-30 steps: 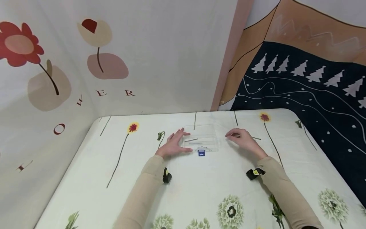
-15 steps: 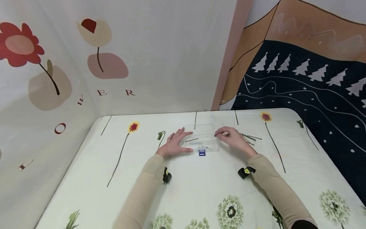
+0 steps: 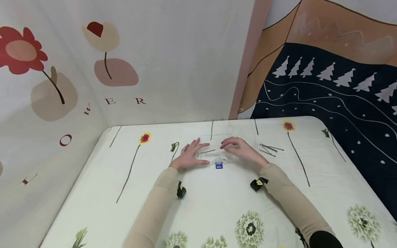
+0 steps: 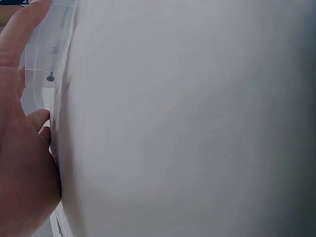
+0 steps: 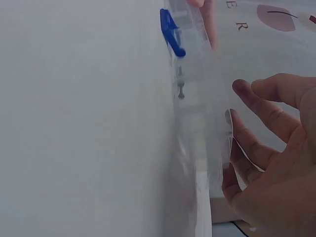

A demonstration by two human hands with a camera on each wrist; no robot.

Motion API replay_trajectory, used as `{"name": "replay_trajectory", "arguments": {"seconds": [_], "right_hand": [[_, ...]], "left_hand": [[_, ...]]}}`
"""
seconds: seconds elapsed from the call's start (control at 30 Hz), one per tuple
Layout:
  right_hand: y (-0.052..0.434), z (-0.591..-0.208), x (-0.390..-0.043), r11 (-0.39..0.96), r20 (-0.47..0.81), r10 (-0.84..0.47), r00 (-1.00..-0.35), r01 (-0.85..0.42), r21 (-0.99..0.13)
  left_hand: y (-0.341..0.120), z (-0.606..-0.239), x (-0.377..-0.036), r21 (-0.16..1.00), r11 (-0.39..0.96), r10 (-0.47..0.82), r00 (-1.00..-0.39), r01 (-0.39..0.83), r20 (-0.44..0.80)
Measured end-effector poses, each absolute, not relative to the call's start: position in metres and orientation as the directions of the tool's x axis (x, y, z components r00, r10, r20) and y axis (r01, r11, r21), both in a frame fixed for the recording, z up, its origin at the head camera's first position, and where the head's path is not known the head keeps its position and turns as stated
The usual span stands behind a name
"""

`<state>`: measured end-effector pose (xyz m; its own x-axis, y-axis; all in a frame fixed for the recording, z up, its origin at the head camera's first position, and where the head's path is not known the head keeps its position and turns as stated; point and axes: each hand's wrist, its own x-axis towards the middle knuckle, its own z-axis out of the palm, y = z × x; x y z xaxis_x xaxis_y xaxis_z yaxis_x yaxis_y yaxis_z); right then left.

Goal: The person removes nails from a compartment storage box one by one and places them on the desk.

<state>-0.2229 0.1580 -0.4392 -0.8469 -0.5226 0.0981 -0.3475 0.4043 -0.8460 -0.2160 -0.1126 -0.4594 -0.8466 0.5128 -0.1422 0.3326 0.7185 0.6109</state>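
A clear plastic box [image 3: 214, 138] with a blue latch [image 3: 219, 165] lies on the flower-print tablecloth. A thin nail [image 3: 207, 151] lies inside it. My left hand [image 3: 189, 155] rests flat against the box's left side with straight fingers, and its palm [image 4: 19, 163] presses the clear wall [image 4: 49, 54]. My right hand [image 3: 240, 148] hovers over the right half of the box with curled fingers. In the right wrist view its fingertips [image 5: 247, 89] stand apart beside the clear wall [image 5: 197, 98], with nothing visible between them. The latch [image 5: 170, 32] and a nail [image 5: 181, 89] show there.
A small pile of loose nails [image 3: 269, 148] lies on the cloth to the right of the box. Fabric-covered walls stand behind and to the left of the table [image 3: 217, 206]. The table's right edge [image 3: 356, 162] drops to a dark hanging with white trees.
My right hand has moved left from the pile of nails to above the box. The left hand and the box have stayed where they were.
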Motion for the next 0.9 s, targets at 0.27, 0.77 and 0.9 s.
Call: {"name": "replay_trajectory", "arguments": {"seconds": [0.27, 0.77, 0.9], "right_hand": [[0.138, -0.434, -0.231, 0.36, 0.103, -0.584, -0.805, -0.371, -0.856], [0.119, -0.445, -0.236, 0.546, -0.019, -0.637, -0.771, -0.434, -0.716], [0.114, -0.444, -0.236, 0.592, -0.043, -0.646, -0.762, -0.465, -0.658]], "left_hand": [[-0.111, -0.46, -0.216, 0.61, 0.721, 0.514, -0.844, 0.328, -0.153], [-0.111, -0.463, -0.215, 0.592, 0.738, 0.508, -0.844, 0.324, -0.171], [-0.113, -0.461, -0.215, 0.599, 0.734, 0.505, -0.847, 0.319, -0.167]]}}
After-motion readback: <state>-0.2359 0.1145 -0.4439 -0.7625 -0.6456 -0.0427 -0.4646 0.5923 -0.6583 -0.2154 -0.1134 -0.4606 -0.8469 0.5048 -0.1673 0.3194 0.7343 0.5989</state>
